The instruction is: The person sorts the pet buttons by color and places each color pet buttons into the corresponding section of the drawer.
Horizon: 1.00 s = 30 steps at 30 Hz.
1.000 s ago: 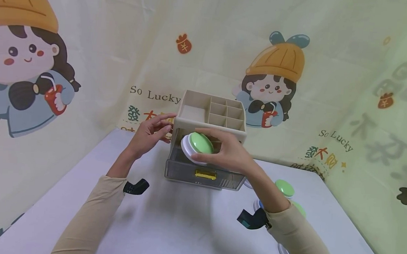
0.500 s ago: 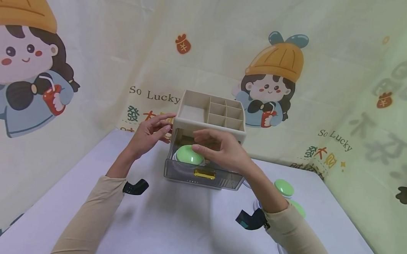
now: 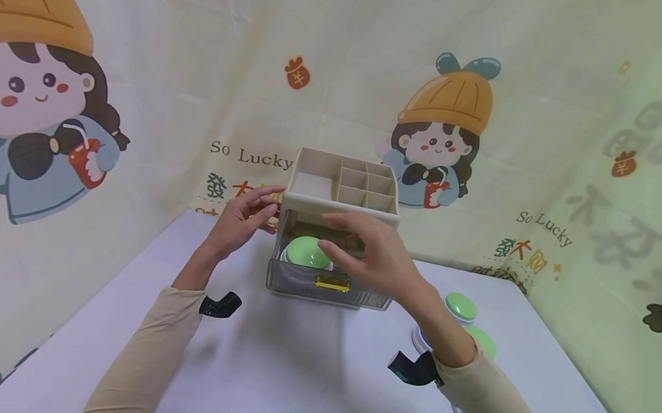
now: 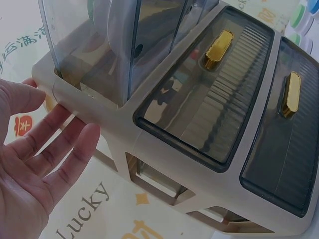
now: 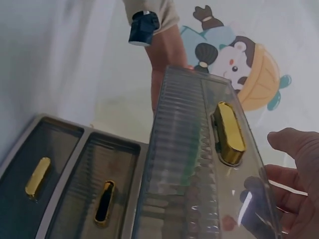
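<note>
Left hand (image 3: 244, 219) flat against left side of organizer (image 3: 340, 188), fingers straight, holding nothing. Top drawer (image 3: 327, 280) pulled out, gold handle (image 3: 334, 284) at front. Green button (image 3: 306, 253) lying inside drawer, left half. Right hand (image 3: 375, 252) hovering just above drawer, fingers relaxed and spread, gripping nothing. More green buttons (image 3: 462, 306) on table (image 3: 277, 366) at right, behind right wrist.

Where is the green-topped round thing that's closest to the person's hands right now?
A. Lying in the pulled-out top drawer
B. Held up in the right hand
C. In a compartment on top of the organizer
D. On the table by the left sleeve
A: the green-topped round thing lies inside the pulled-out drawer, with the right hand open above it, holding nothing.
</note>
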Each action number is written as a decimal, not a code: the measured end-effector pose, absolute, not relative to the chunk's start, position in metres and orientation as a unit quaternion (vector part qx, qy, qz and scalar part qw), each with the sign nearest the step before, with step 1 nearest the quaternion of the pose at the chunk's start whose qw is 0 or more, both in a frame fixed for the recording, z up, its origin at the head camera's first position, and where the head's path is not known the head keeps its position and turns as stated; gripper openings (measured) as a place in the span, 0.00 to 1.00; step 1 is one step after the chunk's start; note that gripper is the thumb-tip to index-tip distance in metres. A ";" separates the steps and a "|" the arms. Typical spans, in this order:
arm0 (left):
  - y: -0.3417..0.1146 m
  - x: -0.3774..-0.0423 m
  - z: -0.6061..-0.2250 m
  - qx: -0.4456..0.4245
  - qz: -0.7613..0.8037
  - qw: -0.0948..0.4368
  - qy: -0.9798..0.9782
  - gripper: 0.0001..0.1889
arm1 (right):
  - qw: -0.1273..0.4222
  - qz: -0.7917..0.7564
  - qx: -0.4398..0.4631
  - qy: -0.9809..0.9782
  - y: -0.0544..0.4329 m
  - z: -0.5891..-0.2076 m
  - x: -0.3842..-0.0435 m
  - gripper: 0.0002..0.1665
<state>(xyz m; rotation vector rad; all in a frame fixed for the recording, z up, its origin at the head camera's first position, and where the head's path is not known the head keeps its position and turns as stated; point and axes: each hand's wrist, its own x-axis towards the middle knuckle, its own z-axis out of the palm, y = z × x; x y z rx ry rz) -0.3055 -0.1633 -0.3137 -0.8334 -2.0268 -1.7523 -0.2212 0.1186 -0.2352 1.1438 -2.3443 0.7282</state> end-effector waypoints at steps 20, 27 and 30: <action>-0.164 -0.307 -0.314 -0.297 -0.620 0.164 -0.707 0.22 | 0.264 0.310 0.370 -0.835 0.160 -0.237 -0.220 0.24; -0.164 -0.308 -0.316 -0.299 -0.618 0.168 -0.707 0.21 | 0.289 0.322 0.343 -0.834 0.175 -0.238 -0.221 0.24; -0.163 -0.308 -0.316 -0.301 -0.616 0.170 -0.708 0.21 | 0.301 0.323 0.332 -0.833 0.182 -0.240 -0.223 0.24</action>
